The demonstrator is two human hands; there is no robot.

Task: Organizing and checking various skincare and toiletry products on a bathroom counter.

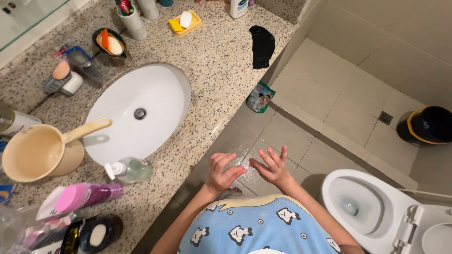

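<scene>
Both hands empty over the floor, near the tabletop edge: left hand [222,172] half-curled, right hand [270,167] spread. Soap dispenser [128,170] untouched; sink [136,113] dry-looking.

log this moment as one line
left hand: empty, open | right hand: empty, open | over floor | between counter, toilet

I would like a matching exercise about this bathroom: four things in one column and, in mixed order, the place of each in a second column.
Things:
1. scoop
2. black cloth
3. soap pump
4. black bucket

Places:
a. counter edge, in front of the sink
b. shower floor
c. counter, left of the sink
d. counter, far right end

Pairs: 1-c, 2-d, 3-a, 4-b
</scene>
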